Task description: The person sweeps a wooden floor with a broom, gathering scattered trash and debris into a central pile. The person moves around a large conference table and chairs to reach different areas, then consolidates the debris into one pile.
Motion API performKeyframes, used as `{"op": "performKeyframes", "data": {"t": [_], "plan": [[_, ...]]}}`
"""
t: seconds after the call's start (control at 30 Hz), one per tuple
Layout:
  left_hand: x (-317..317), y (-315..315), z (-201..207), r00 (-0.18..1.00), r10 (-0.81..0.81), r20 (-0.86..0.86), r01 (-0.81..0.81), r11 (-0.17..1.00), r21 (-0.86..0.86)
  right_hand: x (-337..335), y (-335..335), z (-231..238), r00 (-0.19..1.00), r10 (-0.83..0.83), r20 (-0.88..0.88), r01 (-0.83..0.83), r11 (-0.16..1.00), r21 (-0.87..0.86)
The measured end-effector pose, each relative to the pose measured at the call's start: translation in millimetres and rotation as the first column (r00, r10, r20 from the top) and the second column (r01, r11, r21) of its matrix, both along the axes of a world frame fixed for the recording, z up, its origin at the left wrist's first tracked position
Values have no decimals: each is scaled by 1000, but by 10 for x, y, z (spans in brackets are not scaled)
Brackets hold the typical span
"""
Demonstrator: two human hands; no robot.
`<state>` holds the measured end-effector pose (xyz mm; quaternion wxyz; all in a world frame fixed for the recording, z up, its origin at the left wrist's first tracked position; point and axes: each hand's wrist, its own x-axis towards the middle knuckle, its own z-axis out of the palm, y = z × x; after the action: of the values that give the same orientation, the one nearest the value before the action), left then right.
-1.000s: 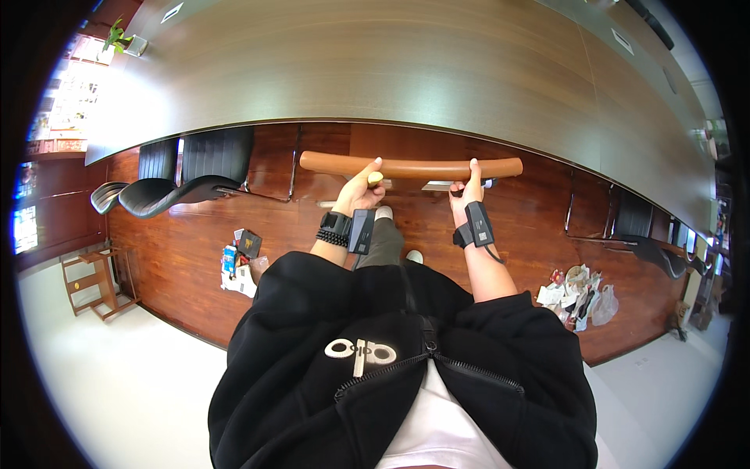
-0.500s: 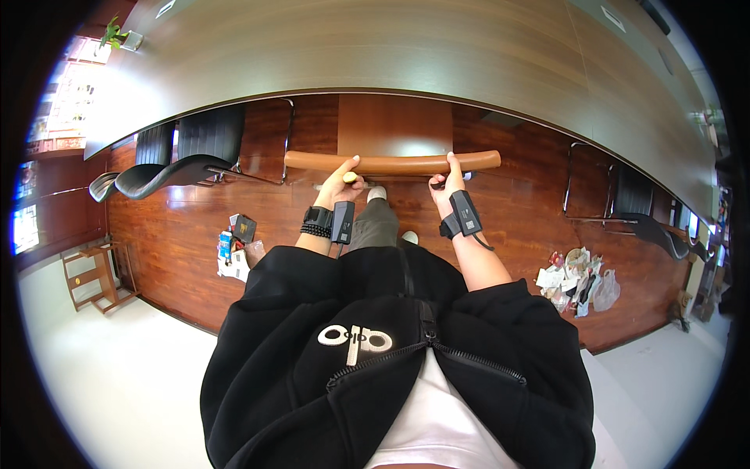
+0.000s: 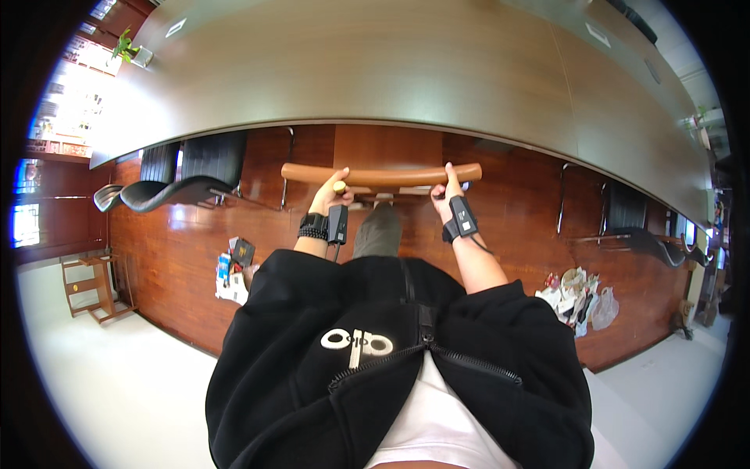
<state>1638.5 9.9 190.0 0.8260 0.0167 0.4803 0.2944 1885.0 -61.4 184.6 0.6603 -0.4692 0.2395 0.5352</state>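
- Floor [image 3: 172,273], reddish-brown boards; long tabletop [image 3: 375,70] across the far side, black chairs [image 3: 215,160] near its left end.
- Slightly curved brown bar [image 3: 398,177], one: held crosswise over the floor, just short of the table edge.
- Left hand [image 3: 330,198]: gripping the bar, thumb on top; a yellow round-ended item [image 3: 339,187] sits against the palm (kind unclear).
- Right hand [image 3: 447,195]: gripping the bar near its right end, thumb on top, fingers curled (partly hidden).
- Mixed litter [image 3: 574,301]: heaped at right.
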Motion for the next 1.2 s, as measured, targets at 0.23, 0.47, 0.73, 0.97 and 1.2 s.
{"op": "performKeyframes", "data": {"t": [0.23, 0.47, 0.73, 0.97, 1.2], "plan": [[-37, 54, -50, 995, 22, 96, -20, 1000, -22, -62, -37, -19, 1000, -11, 13, 10, 996, 89], [-53, 119, 237, 999, 12, 37, -12, 1000, 0, -77, -38, 216, 999, -30, 18, 29, 997, 72], [-79, 131, 272, 999, 15, 52, -17, 999, 38, -196, -156, 217, 999, -26, 34, 19, 977, 211], [27, -174, 65, 987, -31, 159, 26, 999, 36, 40, -161, 27, 988, -38, 149, 15, 988, 156], [20, 41, -22, 991, -78, 105, 70, 995, 75, 63, -32, -41, 997, 4, 73, -17, 985, 173]]}}
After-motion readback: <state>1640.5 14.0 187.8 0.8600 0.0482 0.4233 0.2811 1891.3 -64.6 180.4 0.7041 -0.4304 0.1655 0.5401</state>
